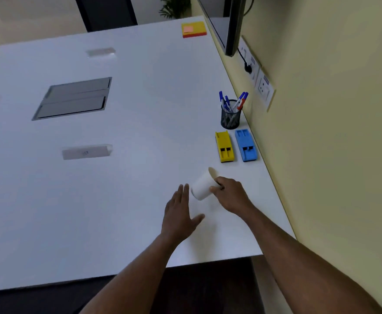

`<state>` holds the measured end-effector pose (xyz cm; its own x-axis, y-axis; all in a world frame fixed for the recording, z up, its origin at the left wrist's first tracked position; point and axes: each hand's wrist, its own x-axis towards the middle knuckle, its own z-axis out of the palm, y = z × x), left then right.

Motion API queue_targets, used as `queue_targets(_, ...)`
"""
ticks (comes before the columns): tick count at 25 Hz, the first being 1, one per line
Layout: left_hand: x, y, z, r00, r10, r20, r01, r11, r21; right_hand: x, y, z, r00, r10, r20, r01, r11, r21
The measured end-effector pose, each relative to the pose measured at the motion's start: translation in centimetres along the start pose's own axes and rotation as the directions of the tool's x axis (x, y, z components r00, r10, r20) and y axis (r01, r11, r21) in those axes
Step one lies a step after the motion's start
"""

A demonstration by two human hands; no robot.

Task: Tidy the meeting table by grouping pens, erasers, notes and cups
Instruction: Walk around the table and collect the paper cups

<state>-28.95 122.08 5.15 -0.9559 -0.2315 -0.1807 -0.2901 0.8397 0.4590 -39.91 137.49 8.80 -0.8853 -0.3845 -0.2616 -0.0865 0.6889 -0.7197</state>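
My right hand (229,193) grips a tilted white paper cup (204,184).
My left hand (179,214) is open, flat beside it over the desk (140,109), near the yellow eraser (224,147).

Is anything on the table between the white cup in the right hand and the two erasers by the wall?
Nothing visible: bare table separates the tilted white cup, held by the right hand, from the yellow eraser and blue eraser.

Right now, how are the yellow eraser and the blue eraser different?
The yellow eraser is yellow; the blue eraser is blue. The yellow one looks a bit narrower. The blue one lies nearer the wall edge of the table, with the yellow one beside it on the inner side. Both lie flat, side by side, untouched, near the pen holder.
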Motion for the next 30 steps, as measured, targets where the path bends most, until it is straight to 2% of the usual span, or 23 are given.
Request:
queue_targets(3, -0.4, -0.9, -2.6, 0.981, -0.007, -0.196, 0.004, 1.0, -0.013, -0.4, -3.3, 1.7, 0.994, -0.061, 0.088, 0.054, 0.995, 0.083)
queue_targets(6, -0.4, -2.0, -4.9, 0.958, -0.003, -0.286, -0.007, 0.999, -0.031, -0.6, -6.5, 3.0, 0.98, -0.138, 0.142, 0.123, 0.986, 0.112)
queue_targets(10, -0.4, -3.1, -6.5, 0.951, -0.067, -0.303, 0.037, 0.994, -0.102, -0.8, -8.8, 4.2, 0.962, -0.15, 0.226, 0.11, 0.977, 0.182)
queue_targets(14, -0.7, -4.9, -8.0, 0.938, -0.087, -0.334, 0.05, 0.992, -0.115, -0.1, -11.5, 4.5, 0.928, -0.178, 0.327, 0.128, 0.977, 0.168)
queue_targets(20, 0.4, -7.2, -9.9, 0.925, -0.135, -0.354, 0.064, 0.977, -0.205, 2.5, -14.1, 5.6, 0.92, -0.179, 0.348, 0.13, 0.979, 0.16)
queue_targets(26, 1.9, -10.7, -11.5, 0.91, -0.2, -0.364, 0.102, 0.957, -0.271, 5.7, -16.8, 7.8, 0.869, -0.157, 0.469, 0.072, 0.978, 0.194)
queue_targets(30, 3.4, -13.5, -12.1, 0.909, -0.208, -0.361, 0.099, 0.95, -0.296, 8.0, -18.2, 9.8, 0.866, -0.127, 0.484, 0.054, 0.986, 0.161)
